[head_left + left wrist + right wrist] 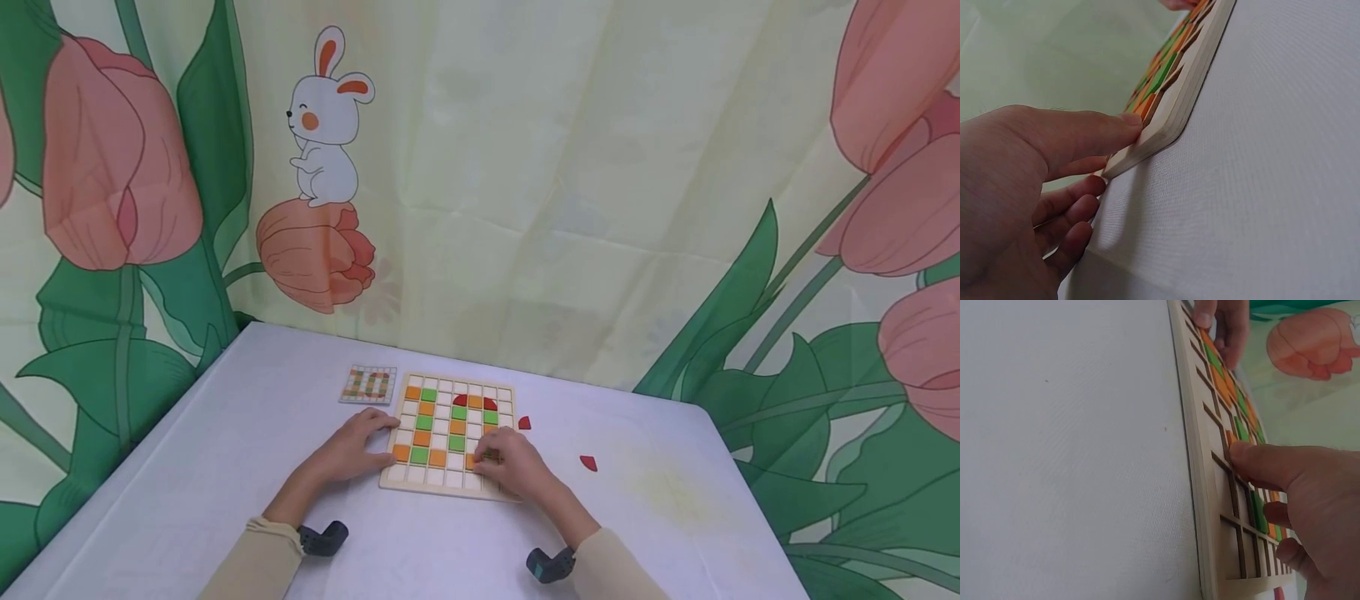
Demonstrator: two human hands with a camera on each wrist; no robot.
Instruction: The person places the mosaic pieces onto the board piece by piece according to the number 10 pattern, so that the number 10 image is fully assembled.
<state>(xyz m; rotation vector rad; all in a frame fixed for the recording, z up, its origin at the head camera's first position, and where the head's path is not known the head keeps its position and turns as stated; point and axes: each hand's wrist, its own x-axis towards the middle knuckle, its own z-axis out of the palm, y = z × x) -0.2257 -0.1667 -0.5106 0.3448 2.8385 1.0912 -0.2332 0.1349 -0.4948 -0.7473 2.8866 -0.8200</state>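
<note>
A wooden grid board (pixel 453 479) lies on the table, partly filled with orange and green square tiles and two red quarter-round pieces (pixel 461 400) near its far side. At the board's left edge, my left hand (pixel 350 448) rests its thumb (pixel 1125 127) on the frame near the corner, with its other fingers loosely bent beside the edge. My right hand (pixel 517 465) is over the near right part of the grid, pinching an orange tile (pixel 1230 435) at a cell. Its thumb shows on the tile; the index fingertip is hidden. A green tile (pixel 1258 511) sits under the other fingers.
Loose red quarter-round pieces lie right of the board, one close to it (pixel 525 423) and another farther out (pixel 588 462). A small pattern card (pixel 368 385) lies beyond the left hand. A printed curtain (pixel 525 208) hangs behind the table (pixel 637 533).
</note>
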